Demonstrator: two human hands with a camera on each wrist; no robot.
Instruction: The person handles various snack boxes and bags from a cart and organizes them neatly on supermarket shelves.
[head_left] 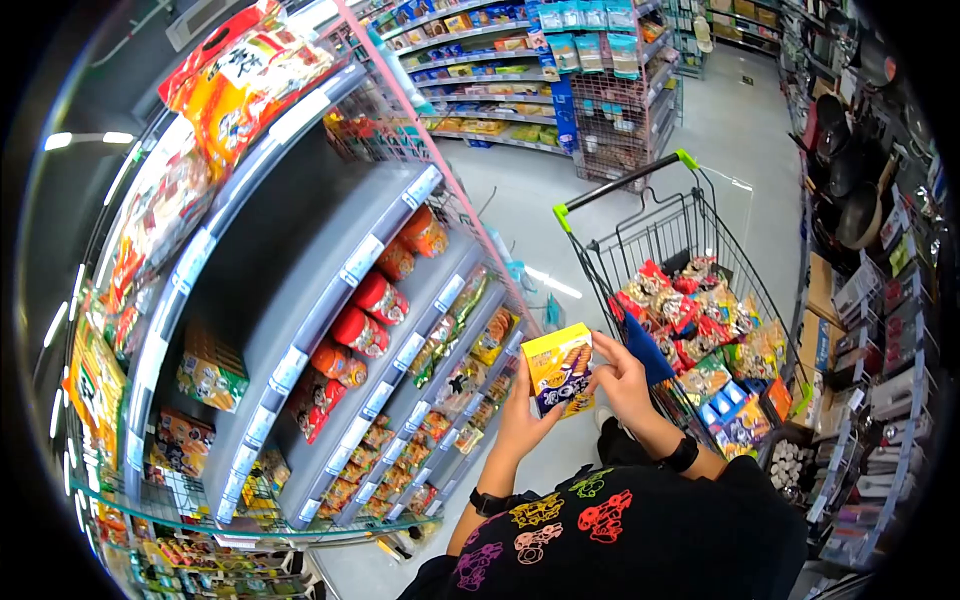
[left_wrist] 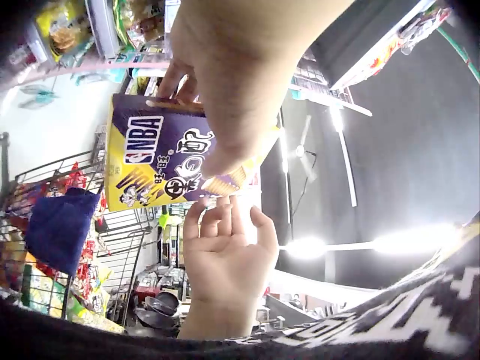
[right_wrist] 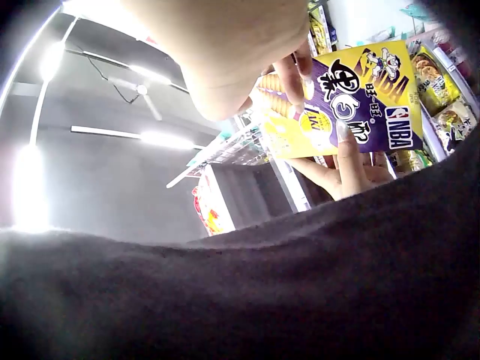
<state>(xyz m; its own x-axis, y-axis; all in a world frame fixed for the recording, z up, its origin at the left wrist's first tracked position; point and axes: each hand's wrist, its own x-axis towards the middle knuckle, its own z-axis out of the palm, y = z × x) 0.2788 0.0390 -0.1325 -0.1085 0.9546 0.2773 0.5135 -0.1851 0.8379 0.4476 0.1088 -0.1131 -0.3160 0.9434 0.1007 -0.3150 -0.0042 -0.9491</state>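
Note:
A yellow and purple snack box (head_left: 560,365) with NBA lettering and pictures of biscuit sticks is held up in front of the chest. My left hand (head_left: 525,415) grips its left side, thumb across the printed front. The thumb lies on the purple panel in the left wrist view. My right hand (head_left: 625,385) is at the opposite side of the box. In the left wrist view the right hand (left_wrist: 229,274) shows its palm, with loosely bent fingers and fingertips right at the carton's edge. Its fingers overlap the front of the carton (right_wrist: 382,116) in the right wrist view.
A wire shopping cart (head_left: 585,245) with several red snack packs (head_left: 660,300) and boxes stands ahead to the right. On the left, shelves (head_left: 290,370) carry jars and packets. Pans (head_left: 860,215) hang along the right side of the aisle.

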